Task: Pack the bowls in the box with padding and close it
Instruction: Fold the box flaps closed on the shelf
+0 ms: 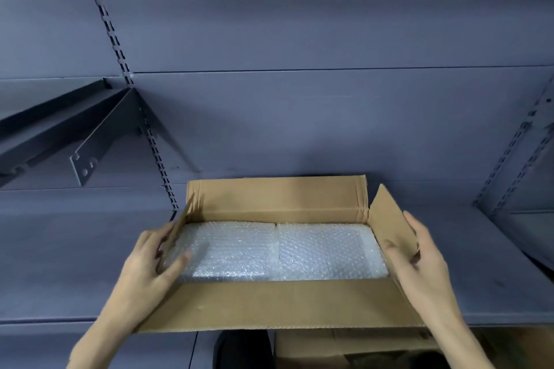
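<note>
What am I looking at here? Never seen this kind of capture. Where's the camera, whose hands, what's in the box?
There is no robot. A person wears one wide-angle camera on the head, looking forward and down, so this is their own view. An open cardboard box sits on a grey metal shelf. Inside it lies bubble wrap in two side-by-side pieces; whatever is under it is hidden. The left hand grips the left side flap, and the right hand grips the right side flap. The far flap stands up; the near flap folds out toward the camera.
</note>
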`<state>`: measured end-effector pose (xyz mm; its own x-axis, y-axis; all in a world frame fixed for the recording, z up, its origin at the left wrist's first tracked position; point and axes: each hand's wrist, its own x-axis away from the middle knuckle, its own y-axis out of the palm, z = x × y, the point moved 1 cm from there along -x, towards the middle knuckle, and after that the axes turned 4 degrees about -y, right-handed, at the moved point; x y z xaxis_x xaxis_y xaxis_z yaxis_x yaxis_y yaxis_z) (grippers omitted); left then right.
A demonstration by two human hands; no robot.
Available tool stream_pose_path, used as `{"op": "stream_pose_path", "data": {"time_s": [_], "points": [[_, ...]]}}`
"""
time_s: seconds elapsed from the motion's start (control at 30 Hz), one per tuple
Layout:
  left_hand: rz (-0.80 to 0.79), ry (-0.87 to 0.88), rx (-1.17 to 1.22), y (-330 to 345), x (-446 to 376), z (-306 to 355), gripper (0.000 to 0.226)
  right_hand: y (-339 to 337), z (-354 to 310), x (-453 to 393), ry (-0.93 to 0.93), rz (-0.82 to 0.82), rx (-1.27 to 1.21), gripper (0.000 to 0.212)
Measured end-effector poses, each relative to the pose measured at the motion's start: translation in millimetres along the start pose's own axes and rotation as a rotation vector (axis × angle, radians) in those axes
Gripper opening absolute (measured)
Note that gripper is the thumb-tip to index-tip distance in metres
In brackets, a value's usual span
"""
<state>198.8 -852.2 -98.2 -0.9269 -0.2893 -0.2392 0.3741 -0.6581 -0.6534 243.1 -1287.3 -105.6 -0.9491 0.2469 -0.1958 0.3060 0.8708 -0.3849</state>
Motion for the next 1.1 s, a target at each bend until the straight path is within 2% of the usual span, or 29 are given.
{"op": "stream_pose_path", "data": {"time_s": [0.13, 0.33, 0.5, 0.63, 0.73, 0.87, 1.1], "points": [[-0.113, 0.065, -0.053, 6.8, 1.5, -0.3, 0.079, 3.5, 1.2, 1.8, -0.037, -0.087, 0.067, 0.070], [-0.185, 0.077, -0.082, 20.4, 4.9, -2.7, 0.090, 10.6, -4.8, 5.5, -0.183, -0.196, 0.203, 0.075], [-0.209, 0.095, -0.386, 32.9, 8.5, 4.5, 0.104, 18.3, -6.9, 9.4, -0.244, -0.340, 0.333, 0.077], [-0.224, 0.101, -0.626, 45.1, 10.4, 2.8, 0.113, 30.9, 3.0, 13.5, -0.277, -0.461, 0.678, 0.090], [-0.214, 0.096, -0.690, 49.8, 9.8, -1.4, 0.114, 43.2, 9.5, 19.5, -0.323, -0.436, 0.923, 0.089], [-0.229, 0.092, -0.711, 52.4, 7.2, -3.3, 0.116, 48.1, 11.2, 20.4, -0.325, -0.390, 0.947, 0.098], [-0.223, 0.079, -0.705, 52.4, 9.2, -2.3, 0.117, 49.2, 12.9, 22.2, -0.334, -0.358, 0.982, 0.101]]}}
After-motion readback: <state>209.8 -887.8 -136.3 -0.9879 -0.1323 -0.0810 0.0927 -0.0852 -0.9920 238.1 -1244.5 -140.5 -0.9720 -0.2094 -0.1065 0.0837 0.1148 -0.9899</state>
